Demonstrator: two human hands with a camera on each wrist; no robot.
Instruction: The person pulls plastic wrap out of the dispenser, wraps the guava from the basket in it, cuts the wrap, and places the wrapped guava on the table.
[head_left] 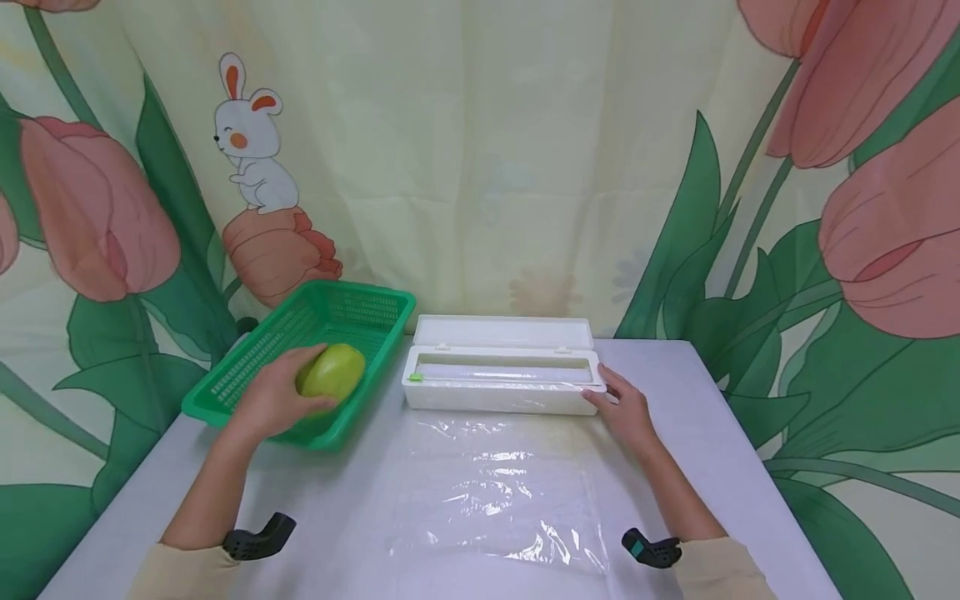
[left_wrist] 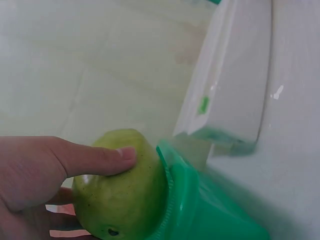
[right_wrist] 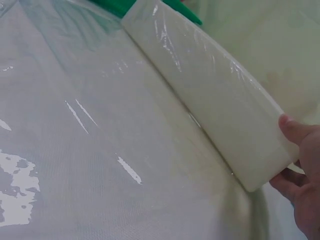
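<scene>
In the head view my left hand (head_left: 281, 392) grips a smooth yellow-green fruit (head_left: 337, 372) over the near right part of a green plastic basket (head_left: 405, 321). The thumb lies across the fruit (left_wrist: 122, 192) in the left wrist view, with a small dark spot low on its skin. My right hand (head_left: 624, 410) holds the right end of a white cling film dispenser (head_left: 502, 402), thumb on its front edge and fingers round the end. Its lid (head_left: 502, 332) stands up at the back. Clear cling film (head_left: 495, 492) runs from it over the table toward me.
A white cloth (head_left: 675, 367) covers the table, whose right edge slopes away beyond my right arm. Behind it hangs a curtain (head_left: 525, 167) printed with tulips and a rabbit. The basket stands left of the dispenser, with a narrow gap between them.
</scene>
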